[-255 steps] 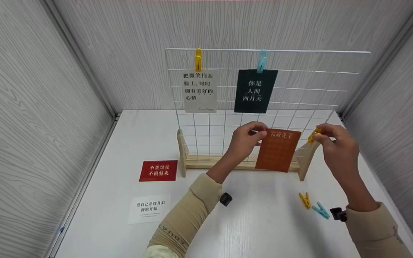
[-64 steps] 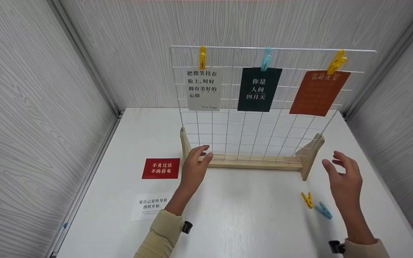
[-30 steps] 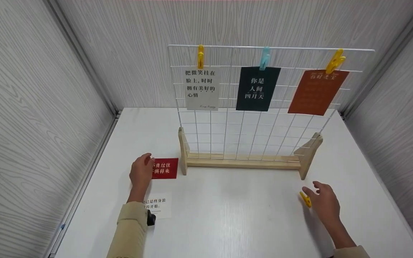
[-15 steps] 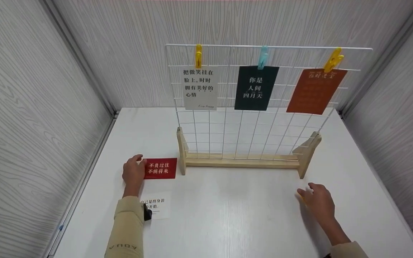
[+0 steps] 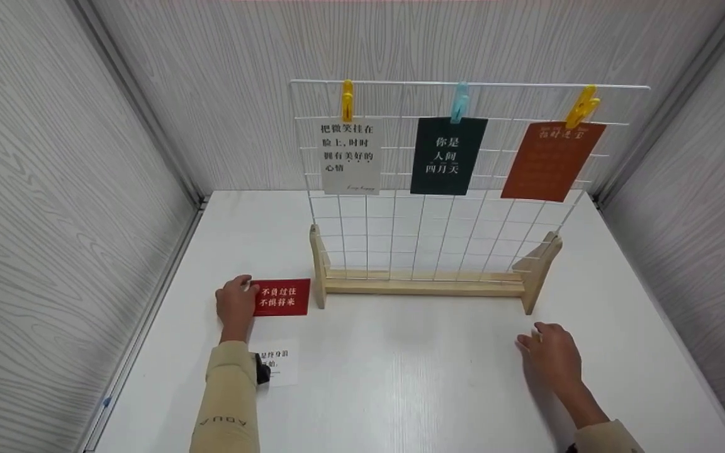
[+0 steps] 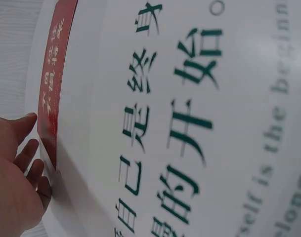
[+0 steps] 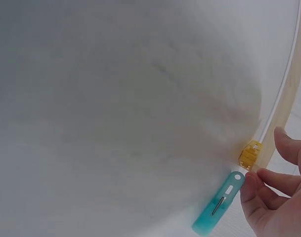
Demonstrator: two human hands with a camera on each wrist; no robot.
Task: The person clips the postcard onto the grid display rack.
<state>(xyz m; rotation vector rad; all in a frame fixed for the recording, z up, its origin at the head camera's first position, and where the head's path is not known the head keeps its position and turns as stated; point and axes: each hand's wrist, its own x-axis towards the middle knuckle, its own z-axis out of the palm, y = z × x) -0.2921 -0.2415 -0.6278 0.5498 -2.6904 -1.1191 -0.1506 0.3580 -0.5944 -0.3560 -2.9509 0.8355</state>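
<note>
Now the left hand [image 5: 235,303] has reached the left edge of the red card [image 5: 284,297] on the table [image 5: 400,384], the right hand [image 5: 556,353] the yellow peg [image 7: 250,155], though I can't tell whether either grips, work seemingly moving past the three hung cards [image 5: 449,156].

Straight in with bold white characters across the red card [image 5: 282,308]! Then dark green print on the white card [image 6: 106,143]. Vivid now on the yellow clip [image 7: 250,156], then the turquoise clip [image 7: 209,217]! Up top, dark script over the pale card [image 5: 356,178], white over the dark-green card [image 5: 443,184], light lettering over the rust-orange card [image 5: 548,165]! Behind, streaky grey woodgrain along the wall [image 5: 249,44].
</note>
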